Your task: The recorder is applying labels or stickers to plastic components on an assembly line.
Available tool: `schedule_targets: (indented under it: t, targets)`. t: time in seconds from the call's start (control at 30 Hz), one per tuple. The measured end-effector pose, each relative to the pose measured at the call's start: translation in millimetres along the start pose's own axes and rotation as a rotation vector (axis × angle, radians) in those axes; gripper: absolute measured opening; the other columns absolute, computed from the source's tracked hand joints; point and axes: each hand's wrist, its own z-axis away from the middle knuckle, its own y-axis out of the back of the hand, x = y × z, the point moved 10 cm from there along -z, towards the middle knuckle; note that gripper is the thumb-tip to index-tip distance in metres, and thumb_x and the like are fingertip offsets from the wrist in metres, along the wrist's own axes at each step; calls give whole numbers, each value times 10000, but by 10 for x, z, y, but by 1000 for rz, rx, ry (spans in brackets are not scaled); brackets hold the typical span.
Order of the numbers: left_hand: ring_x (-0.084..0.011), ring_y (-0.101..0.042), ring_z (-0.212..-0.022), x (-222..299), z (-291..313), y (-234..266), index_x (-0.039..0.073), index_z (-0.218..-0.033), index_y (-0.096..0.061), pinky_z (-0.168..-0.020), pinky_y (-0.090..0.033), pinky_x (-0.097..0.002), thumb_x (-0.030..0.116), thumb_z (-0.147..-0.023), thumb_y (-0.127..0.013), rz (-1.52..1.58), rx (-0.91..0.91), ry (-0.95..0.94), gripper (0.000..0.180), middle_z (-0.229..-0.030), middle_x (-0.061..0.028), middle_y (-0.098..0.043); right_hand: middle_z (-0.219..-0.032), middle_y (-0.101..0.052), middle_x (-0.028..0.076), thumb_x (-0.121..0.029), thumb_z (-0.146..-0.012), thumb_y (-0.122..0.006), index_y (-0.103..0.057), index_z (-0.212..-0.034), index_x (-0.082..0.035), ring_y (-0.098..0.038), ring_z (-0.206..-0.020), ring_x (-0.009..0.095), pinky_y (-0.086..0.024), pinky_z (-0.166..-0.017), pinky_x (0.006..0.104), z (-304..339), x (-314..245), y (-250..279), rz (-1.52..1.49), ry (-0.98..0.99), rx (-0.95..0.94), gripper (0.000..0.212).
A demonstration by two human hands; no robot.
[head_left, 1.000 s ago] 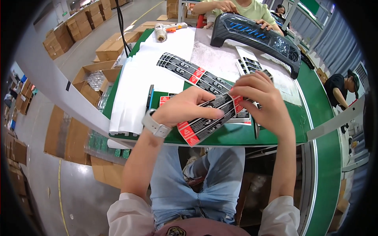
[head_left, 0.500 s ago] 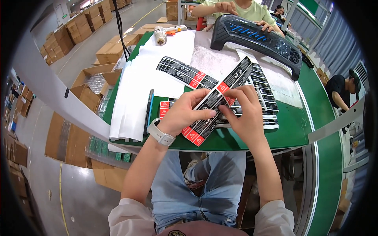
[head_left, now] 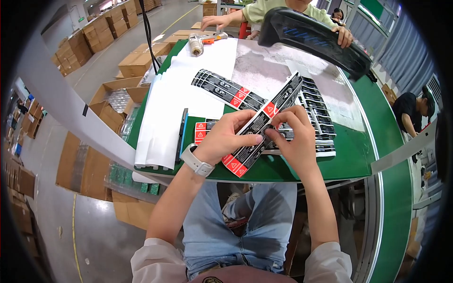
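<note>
A long strip of black and red warning stickers [head_left: 241,159] slants above the table's near edge. My left hand [head_left: 222,139] grips its left side, thumb on top and fingers behind. Thumb and forefinger of my right hand [head_left: 297,141] pinch at the strip's right edge near its middle; whether a sticker is lifted there is hidden by the fingers. Beyond them lies a second sticker strip [head_left: 222,88] on white paper. More sticker sheets [head_left: 315,106] are spread under and beyond my right hand.
On the green table [head_left: 351,160] lie white paper [head_left: 163,108], a blue-and-black pen-like tool [head_left: 182,134] and a glue gun [head_left: 197,45]. Across it, a co-worker holds a curved black plastic part [head_left: 314,37]. Open cardboard boxes [head_left: 106,106] stand left, beside a white post [head_left: 71,106].
The co-worker has tilted the black part up, and one of their hands has left it, reaching left near the glue gun. My hands stay at the strip, with only slight finger movement.
</note>
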Motion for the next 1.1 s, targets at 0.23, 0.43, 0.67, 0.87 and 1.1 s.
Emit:
schedule_targets:
  t: [0.23, 0.43, 0.67, 0.87, 1.1]
  targets:
    - [-71, -606, -930, 83, 65, 60, -18, -1207, -587, -820, -508, -242, 108, -859, -721, 26, 45, -49, 393, -1025, -23, -658, -909, -588, 94, -13, -716, -767, -661, -1047, -40, -606, -831, 255, -502, -679, 362, 44, -97, -54, 56, 26, 44, 349]
    - [-74, -597, -911, -74, -19, 124, -15, -1163, -628, -808, -484, -236, 129, -921, -657, -45, 99, 1, 282, -1001, -21, -666, -921, -614, 97, -29, -703, -744, -672, -1007, -41, -611, -812, 278, -498, -680, 392, 229, -195, 46, 211, 255, 174, 312]
    - [-93, -596, -869, -107, 30, 302, -39, -1129, -621, -783, -469, -236, 73, -892, -646, -187, 147, 22, 264, -994, -39, -669, -918, -564, 96, -82, -695, -745, -610, -815, -39, -590, -886, 292, -476, -776, 417, 507, -351, 267, 49, 257, 284, 186]
    - [-80, -582, -861, -117, -96, 336, -41, -1099, -592, -777, -460, -224, 95, -966, -594, -437, 192, -93, 190, -978, -52, -658, -897, -550, 78, -74, -772, -711, -616, -802, -81, -557, -891, 261, -457, -784, 377, 1376, -206, 1221, 89, -30, 259, 100]
    - [-166, -588, -975, 158, 29, 639, 53, -1318, -523, -820, -476, -296, 262, -955, -631, -991, 511, -265, 433, -1115, -97, -629, -1251, -521, 157, -187, -910, -645, -245, -1527, -184, -644, -928, 248, -534, -806, 391, 3799, -30, 4710, 1272, -704, 655, 735]
